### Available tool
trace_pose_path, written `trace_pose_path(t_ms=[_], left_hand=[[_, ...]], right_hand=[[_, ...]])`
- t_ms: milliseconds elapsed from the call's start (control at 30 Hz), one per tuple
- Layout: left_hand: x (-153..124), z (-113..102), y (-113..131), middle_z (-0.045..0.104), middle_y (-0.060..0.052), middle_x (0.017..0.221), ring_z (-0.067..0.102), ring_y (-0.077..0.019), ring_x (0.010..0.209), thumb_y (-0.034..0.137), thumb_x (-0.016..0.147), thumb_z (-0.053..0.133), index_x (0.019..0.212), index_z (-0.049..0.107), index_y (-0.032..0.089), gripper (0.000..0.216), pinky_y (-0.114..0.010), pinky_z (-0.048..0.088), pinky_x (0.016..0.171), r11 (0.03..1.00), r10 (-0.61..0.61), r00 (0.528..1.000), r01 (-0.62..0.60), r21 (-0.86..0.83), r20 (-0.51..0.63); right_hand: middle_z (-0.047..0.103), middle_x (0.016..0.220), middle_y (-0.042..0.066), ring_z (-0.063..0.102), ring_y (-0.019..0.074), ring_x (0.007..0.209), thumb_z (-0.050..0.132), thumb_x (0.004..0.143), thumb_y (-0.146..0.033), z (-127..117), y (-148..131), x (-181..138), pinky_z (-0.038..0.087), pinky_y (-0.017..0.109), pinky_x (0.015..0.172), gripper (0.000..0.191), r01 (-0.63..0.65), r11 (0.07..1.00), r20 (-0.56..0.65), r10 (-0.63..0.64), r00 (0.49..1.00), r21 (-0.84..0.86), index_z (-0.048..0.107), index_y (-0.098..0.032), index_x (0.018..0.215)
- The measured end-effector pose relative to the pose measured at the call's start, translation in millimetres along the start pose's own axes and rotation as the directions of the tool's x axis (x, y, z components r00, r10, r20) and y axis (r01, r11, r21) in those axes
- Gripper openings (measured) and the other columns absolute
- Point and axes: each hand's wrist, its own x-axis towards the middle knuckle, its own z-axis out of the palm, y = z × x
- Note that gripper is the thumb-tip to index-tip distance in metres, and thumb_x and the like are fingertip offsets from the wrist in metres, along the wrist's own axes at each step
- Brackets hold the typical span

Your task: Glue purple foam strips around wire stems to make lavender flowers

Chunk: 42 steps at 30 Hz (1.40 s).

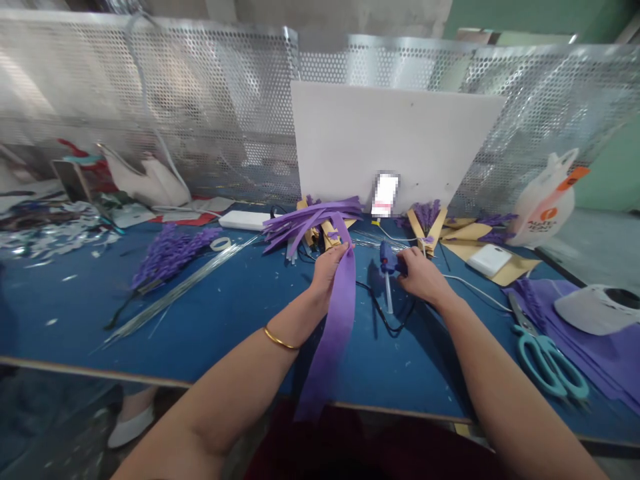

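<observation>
We sit at a blue table [240,333] and take the white board [395,133], standing upright at the back, as our landmark. In front of its left half, our left hand [327,270] pinches a wide purple strip [341,313] between thumb and fingers; the strip hangs from there toward us and past the table edge. A gold bangle [280,339] circles that wrist. In front of the board's middle, our right hand [420,273] has its fingers closed about the handle of a blue glue gun [385,257], whose clear stick [389,293] points toward us. A black cable [393,328] loops on the table, nearer us than the board.

Just before the board's left end we see a heap of narrow purple strips [310,223], lying over brown-wrapped bundles. A bright, pixelated device [385,193] leans near the board's middle, and a paper-wrapped purple bouquet [427,220] is before its right part. Left of the board we have a white box [244,220], a tape ring [221,245], a sheaf of thin wires [185,287] and purple flower stems [173,257]. Right of it are a plastic bag [545,207] and a small white block [490,260]; nearer us on that side, teal-handled scissors [550,363] lie beside purple sheets [607,360].
</observation>
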Motion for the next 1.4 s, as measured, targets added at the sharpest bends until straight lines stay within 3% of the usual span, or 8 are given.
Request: trace_pose_path(t_ms=[67,133,200,267,433,1400], left_hand=[[-4,3,3,0.064,0.001,0.059,0.055,-0.0105,0.055,0.025,0.068,0.073,0.067,0.072,0.015,0.01,-0.023,0.042,0.057,0.997,-0.047,0.997,0.043,-0.062,-0.057],[-6,5,5,0.065,0.0,0.06,0.054,-0.0097,0.054,0.024,0.069,0.072,0.068,0.072,0.014,0.01,-0.023,0.041,0.056,0.991,-0.063,0.994,0.051,-0.126,-0.093],[-6,6,5,0.063,0.0,0.057,0.052,-0.009,0.051,0.022,0.069,0.072,0.068,0.072,0.012,0.01,-0.022,0.04,0.055,0.985,-0.064,0.993,0.046,-0.168,-0.103],[-6,6,5,0.061,0.001,0.054,0.051,-0.0081,0.049,0.022,0.069,0.072,0.068,0.071,0.012,0.01,-0.022,0.04,0.054,0.981,-0.063,0.992,0.042,-0.187,-0.105],[-7,7,5,0.062,0.0,0.056,0.051,-0.0071,0.049,0.023,0.065,0.075,0.067,0.07,0.011,0.014,-0.021,0.04,0.053,0.98,-0.028,0.996,0.01,-0.201,-0.089],[-7,6,0,0.058,0.001,0.052,0.046,-0.0061,0.044,0.027,0.062,0.076,0.068,0.066,0.011,0.02,-0.02,0.033,0.046,0.979,-0.012,0.999,0.005,-0.206,-0.035]], right_hand=[[0.058,0.094,0.008,0.057,0.0204,0.077,0.057,0.072,-0.022,-9,-11,-2,0.044,0.031,0.066,0.027,-0.016,0.977,-0.165,0.052,0.985,0.211,0.056,-0.017,0.1],[0.058,0.076,0.003,0.055,0.0176,0.066,0.055,0.08,-0.032,-17,-27,-6,0.043,0.03,0.06,0.016,-0.029,0.878,-0.232,0.158,0.96,0.478,0.057,-0.019,0.09],[0.053,0.058,-0.001,0.051,0.015,0.054,0.053,0.084,-0.042,-23,-44,-12,0.041,0.028,0.054,0.023,-0.07,0.749,-0.135,0.209,0.969,0.658,0.057,-0.02,0.08],[0.048,0.05,-0.003,0.047,0.0134,0.048,0.054,0.083,-0.049,-25,-59,-18,0.039,0.028,0.05,0.03,-0.093,0.679,-0.043,0.181,0.983,0.728,0.055,-0.021,0.074],[0.047,0.054,-0.004,0.046,0.0114,0.05,0.061,0.078,-0.05,-22,-71,-21,0.037,0.026,0.052,0.031,-0.08,0.689,-0.029,0.146,0.989,0.721,0.052,-0.021,0.073],[0.042,0.062,-0.004,0.039,0.0112,0.058,0.06,0.078,-0.049,-20,-71,-18,0.031,0.026,0.055,0.035,-0.038,0.744,-0.082,0.124,0.989,0.667,0.043,-0.021,0.066]])
